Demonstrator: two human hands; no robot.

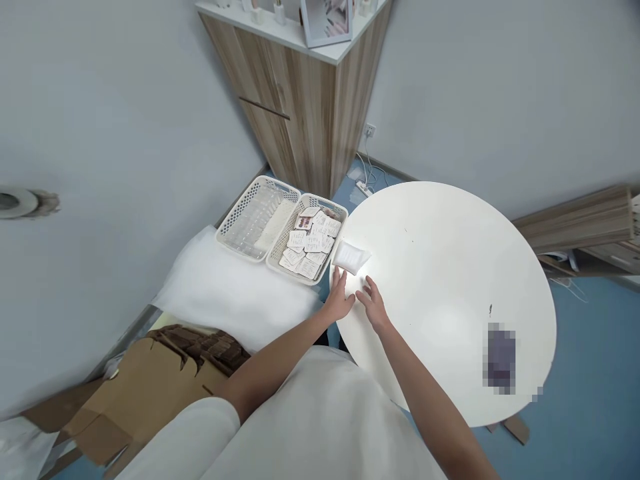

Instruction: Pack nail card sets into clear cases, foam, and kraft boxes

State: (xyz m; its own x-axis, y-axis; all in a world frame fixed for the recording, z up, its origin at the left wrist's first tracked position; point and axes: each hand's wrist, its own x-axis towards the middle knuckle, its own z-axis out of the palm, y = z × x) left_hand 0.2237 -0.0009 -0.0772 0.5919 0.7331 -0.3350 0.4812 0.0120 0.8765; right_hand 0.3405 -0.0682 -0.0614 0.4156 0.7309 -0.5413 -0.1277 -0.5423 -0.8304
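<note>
A small white packet lies near the left edge of the round white table. Just in front of it is my left hand, fingers apart, its fingertips close to the packet's near edge. Whether they touch it I cannot tell. My right hand hovers over the table to the right, fingers spread, holding nothing. Left of the packet stands a white plastic basket filled with printed cards.
A second white basket with clear plastic pieces adjoins the first. White wrapping sheet and cardboard boxes lie at left. A wood-grain cabinet stands behind. A blurred dark object rests on the table's right side.
</note>
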